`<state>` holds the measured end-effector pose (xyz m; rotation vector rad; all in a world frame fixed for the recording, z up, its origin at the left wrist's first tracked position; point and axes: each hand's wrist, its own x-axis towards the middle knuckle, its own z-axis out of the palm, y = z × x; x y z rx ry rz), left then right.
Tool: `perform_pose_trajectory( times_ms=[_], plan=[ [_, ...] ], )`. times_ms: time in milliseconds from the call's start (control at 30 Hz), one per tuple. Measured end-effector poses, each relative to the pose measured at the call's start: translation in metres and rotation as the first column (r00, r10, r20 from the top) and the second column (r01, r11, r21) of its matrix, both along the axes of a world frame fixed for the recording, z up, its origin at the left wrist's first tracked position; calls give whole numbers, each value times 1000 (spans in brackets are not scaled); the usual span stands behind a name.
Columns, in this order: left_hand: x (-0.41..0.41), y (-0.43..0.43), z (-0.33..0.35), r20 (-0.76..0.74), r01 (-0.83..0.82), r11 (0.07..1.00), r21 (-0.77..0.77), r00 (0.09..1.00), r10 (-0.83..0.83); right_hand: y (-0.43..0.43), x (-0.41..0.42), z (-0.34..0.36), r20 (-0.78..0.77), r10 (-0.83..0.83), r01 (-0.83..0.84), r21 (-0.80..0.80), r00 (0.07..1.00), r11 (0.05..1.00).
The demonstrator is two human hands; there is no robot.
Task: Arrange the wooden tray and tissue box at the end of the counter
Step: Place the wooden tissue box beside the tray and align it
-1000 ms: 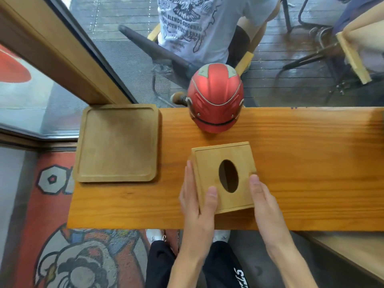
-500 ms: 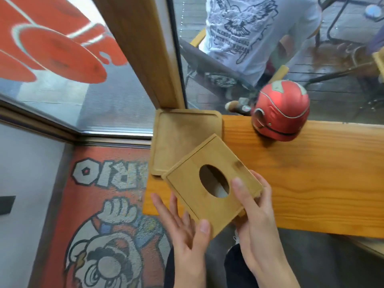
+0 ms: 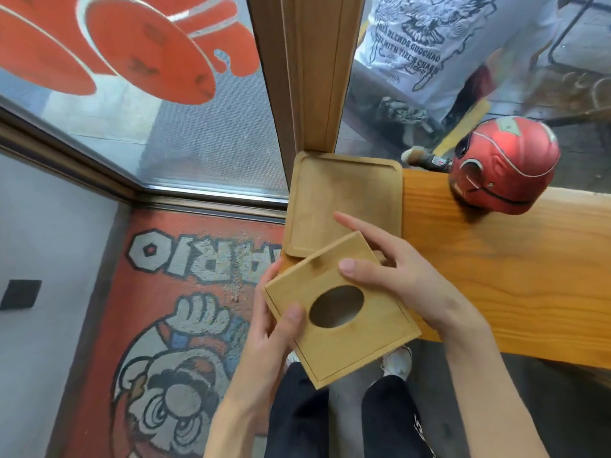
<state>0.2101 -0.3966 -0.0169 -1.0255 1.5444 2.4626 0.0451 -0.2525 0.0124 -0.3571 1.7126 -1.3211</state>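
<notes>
Counter of orange-toned wood is seen from above, running off the right edge of the view, its left end reached just below a wooden window post. Against that left end, a square wooden tray is laid flat, its far edge touching the foot of the post; its near corner is covered by the tissue box.

Near the counter's front left corner, a wooden tissue box with an oval opening in its top is held tilted, one corner over the tray and the opposite corner past the counter's front edge, above the person's legs. Whether any part of the box rests on the counter cannot be told.

On the box's far right side, the right hand is clamped: the thumb is pressed on the top near the oval, and the fingers are spread along the far edge, toward the tray. On the box's left side, the left hand is closed, thumb on top beside the oval, fingers wrapped along the left wall and partly hidden behind it.

At the counter's far edge, right of the tray, a red helmet is set. Beyond the glass, another person's white printed shirt is cut off at the top.
</notes>
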Motion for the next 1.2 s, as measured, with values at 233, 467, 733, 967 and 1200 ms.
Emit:
perform_pose_trajectory(
  times_ms=[233,467,733,967,1200],
  plan=[
    [8,13,-2,91,-239,967,88,969,231,41,31,-27,261,-175,162,71,949,984],
    [29,45,-11,151,-193,977,-92,967,205,44,102,-35,298,-416,416,66,859,907],
    [30,22,-8,209,229,936,-269,962,-176,40,100,-40,105,-466,460,76,879,885],
    [19,12,-6,400,368,835,-408,895,-199,21,109,-40,3,-463,460,114,886,881],
    [14,2,-13,414,381,816,-434,889,-195,5,116,-58,-10,-466,461,163,885,872]
  ],
)
